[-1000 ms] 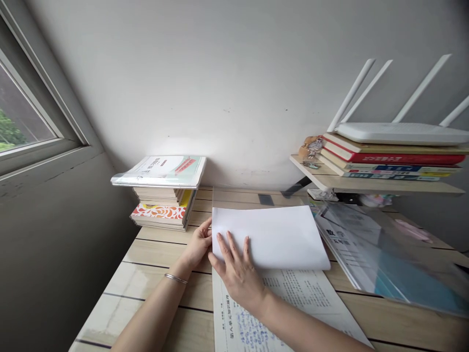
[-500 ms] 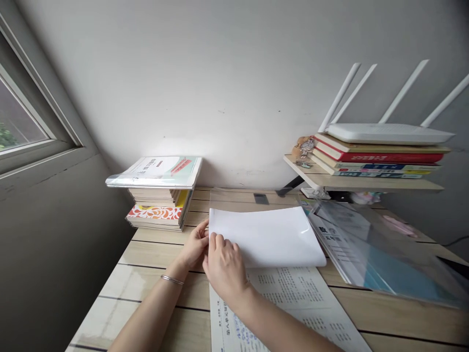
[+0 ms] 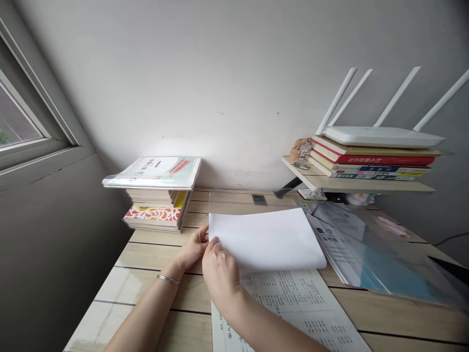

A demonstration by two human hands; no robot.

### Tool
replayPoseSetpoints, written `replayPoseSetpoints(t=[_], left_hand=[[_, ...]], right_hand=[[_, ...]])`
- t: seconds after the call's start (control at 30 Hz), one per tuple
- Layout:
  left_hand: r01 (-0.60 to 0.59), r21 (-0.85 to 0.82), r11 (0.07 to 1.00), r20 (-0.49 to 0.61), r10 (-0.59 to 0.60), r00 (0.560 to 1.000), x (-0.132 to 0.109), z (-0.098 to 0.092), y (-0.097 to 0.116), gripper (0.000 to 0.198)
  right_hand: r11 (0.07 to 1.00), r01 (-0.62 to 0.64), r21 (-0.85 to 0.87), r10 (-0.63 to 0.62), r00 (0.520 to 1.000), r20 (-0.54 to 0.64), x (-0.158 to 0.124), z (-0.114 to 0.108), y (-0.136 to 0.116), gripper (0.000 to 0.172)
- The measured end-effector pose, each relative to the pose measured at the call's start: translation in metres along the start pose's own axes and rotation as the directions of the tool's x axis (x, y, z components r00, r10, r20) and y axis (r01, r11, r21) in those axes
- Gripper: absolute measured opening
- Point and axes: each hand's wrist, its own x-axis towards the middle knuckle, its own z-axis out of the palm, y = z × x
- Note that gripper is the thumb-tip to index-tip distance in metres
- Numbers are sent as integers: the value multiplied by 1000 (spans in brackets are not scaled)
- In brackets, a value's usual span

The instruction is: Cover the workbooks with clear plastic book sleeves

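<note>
A printed paper sheet (image 3: 293, 298) lies on the wooden desk (image 3: 154, 274), its far half folded over so the blank white back (image 3: 267, 237) faces up. My left hand (image 3: 192, 249), with a thin bracelet on the wrist, pinches the folded paper's left corner. My right hand (image 3: 219, 274) is curled with its fingertips pressed on the same left edge, beside the left hand. Both hands meet at that corner.
A stack of books (image 3: 157, 193) stands at the back left by the wall. At the right, a shelf (image 3: 351, 183) carries books and a white router (image 3: 381, 137). Clear plastic sleeves (image 3: 370, 249) with printed sheets lie right of the paper. A window (image 3: 18, 122) is at the left.
My right hand slid from lying flat on the folded sheet leftward to its left edge and curled its fingers. The left hand stayed at the corner. The view shifted slightly.
</note>
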Motion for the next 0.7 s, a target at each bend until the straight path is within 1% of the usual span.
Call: replayPoseSetpoints(t=[0.07,0.13,0.23,0.33,0.53,0.6,0.7], left_hand=[[7,-10,1000,7,-7,1000,-1,0,0,62],[5,-15,1000,4,-5,1000,-1,0,-1,60],[-13,-27,1000,-4,13,1000,-1,0,-2,60],[-23,-45,999,-8,23,1000,-2,2,-1,63],[-4,-11,1000,-70,4,998,-3,4,-1,59],[-9,5,1000,-89,9,996,-2,2,-3,59],[-46,17,999,-107,48,993,-1,1,-6,56]], right_hand=[[1000,0,-3,0,1000,24,3,3,-1,36],[1000,15,-16,-15,1000,21,4,6,-2,38],[999,23,-44,-24,1000,-10,4,10,-1,38],[1000,6,-30,-8,999,-46,3,12,-1,39],[1000,-14,20,15,997,-71,5,14,-2,36],[1000,9,13,-8,996,-85,5,15,0,37],[996,83,9,-82,992,-97,0,14,8,38]])
